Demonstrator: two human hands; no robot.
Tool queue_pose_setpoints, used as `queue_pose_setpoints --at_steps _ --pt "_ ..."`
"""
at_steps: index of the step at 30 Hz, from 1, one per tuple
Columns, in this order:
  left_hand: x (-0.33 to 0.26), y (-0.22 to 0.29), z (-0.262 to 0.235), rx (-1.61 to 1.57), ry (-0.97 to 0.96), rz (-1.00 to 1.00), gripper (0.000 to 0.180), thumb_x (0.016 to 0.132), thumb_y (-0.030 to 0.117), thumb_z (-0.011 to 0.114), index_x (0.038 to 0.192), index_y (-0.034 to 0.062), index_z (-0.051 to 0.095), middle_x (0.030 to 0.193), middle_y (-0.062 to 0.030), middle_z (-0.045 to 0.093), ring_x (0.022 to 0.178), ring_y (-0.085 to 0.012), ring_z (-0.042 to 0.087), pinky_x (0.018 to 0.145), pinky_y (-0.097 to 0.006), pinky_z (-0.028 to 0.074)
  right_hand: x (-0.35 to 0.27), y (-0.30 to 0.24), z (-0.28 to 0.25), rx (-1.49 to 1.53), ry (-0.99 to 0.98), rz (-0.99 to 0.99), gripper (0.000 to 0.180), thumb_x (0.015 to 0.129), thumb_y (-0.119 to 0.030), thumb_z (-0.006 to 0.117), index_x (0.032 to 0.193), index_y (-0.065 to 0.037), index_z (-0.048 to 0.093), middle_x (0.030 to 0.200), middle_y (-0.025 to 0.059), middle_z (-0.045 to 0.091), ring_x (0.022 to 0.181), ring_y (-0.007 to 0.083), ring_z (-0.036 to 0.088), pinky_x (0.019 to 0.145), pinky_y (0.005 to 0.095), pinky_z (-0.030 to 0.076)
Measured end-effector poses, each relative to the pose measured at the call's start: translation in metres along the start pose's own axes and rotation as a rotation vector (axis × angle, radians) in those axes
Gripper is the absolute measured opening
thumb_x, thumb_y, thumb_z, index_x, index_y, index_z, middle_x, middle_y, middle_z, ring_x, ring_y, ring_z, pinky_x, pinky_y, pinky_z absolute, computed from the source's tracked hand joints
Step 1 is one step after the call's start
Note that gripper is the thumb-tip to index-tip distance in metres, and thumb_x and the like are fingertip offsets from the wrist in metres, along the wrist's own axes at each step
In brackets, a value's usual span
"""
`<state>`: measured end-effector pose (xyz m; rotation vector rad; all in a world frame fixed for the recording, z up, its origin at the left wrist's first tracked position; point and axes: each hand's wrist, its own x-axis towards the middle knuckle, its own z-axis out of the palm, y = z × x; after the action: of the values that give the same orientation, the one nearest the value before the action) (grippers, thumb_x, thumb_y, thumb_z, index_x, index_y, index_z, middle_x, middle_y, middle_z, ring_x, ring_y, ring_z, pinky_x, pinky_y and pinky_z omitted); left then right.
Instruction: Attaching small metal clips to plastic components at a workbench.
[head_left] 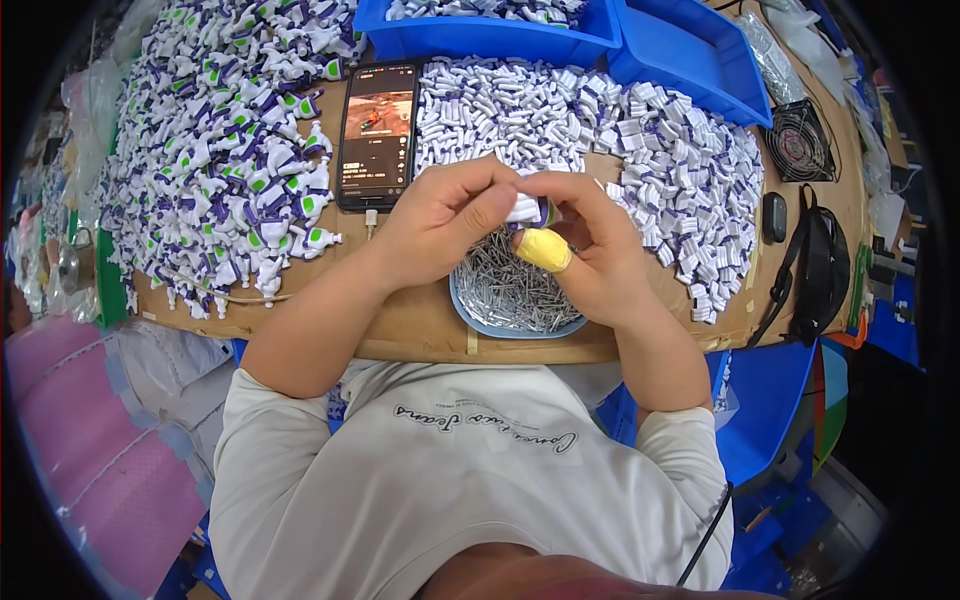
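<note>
Both hands meet over a bowl, closed on one small white-and-purple plastic piece. My left hand (438, 228) pinches the white plastic piece (523, 209) from the left, with its fingers bent over the top. On the other side my right hand (608, 262) grips it too, and yellow wrapping (545, 250) covers its thumb. A touch of green shows at the piece's right end; the fingers hide much of the rest. Just below the hands stands a light-blue bowl (520, 332) holding many thin metal pins (512, 290).
Left of the hands lies a large heap of white, purple and green pieces (225, 150). Beyond them are small curved white pieces (500, 110); ribbed white pieces (690, 190) lie right. A lit phone (377, 130), blue bins (490, 42), a fan (802, 140) and a black pouch (822, 270) surround them.
</note>
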<state>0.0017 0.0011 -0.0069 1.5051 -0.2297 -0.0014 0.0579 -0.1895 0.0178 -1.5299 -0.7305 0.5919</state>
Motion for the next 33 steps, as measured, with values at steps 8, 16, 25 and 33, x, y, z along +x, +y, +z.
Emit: queue_pose_setpoints --at_steps 8,16,25,33 --pt "-0.004 0.006 0.001 -0.091 -0.148 -0.037 0.031 0.099 0.029 0.045 0.089 0.003 0.057 0.075 0.0018 0.053 0.067 -0.0055 0.045 0.06 -0.021 0.038 -0.008 0.006 -0.001 0.12 0.006 -0.109 0.055 0.065 -0.001 0.082 0.113 0.002 0.056 0.098 0.0075 0.061 0.09 0.0138 0.058 0.08 0.0257 0.045" --pt "-0.008 0.018 0.003 -0.448 -0.299 -0.288 0.03 0.1 0.029 0.043 0.102 0.0032 0.058 0.074 0.0048 0.049 0.06 -0.0026 0.037 0.053 -0.019 0.032 -0.004 0.003 -0.009 -0.14 -0.094 -0.357 0.05 0.063 -0.006 0.084 0.107 0.005 0.06 0.088 0.0112 0.064 0.078 0.016 0.061 0.068 0.0268 0.047" --pt "-0.006 0.013 0.005 -0.501 -0.237 -0.338 0.029 0.099 0.03 0.044 0.093 0.0045 0.056 0.07 0.0044 0.046 0.056 -0.002 0.035 0.05 -0.019 0.03 -0.001 0.011 0.0 -0.189 -0.005 -0.406 0.045 0.071 -0.014 0.078 0.109 -0.002 0.057 0.085 0.0108 0.06 0.067 0.022 0.059 0.059 0.0293 0.047" --pt "-0.005 0.014 0.012 -0.337 -0.151 -0.259 0.029 0.099 0.029 0.047 0.082 0.006 0.053 0.065 0.0056 0.044 0.057 -0.0021 0.037 0.05 -0.02 0.03 0.0 0.011 0.006 -0.224 0.075 -0.429 0.047 0.071 -0.022 0.079 0.105 -0.002 0.052 0.085 0.0114 0.058 0.071 0.0237 0.058 0.061 0.0311 0.046"
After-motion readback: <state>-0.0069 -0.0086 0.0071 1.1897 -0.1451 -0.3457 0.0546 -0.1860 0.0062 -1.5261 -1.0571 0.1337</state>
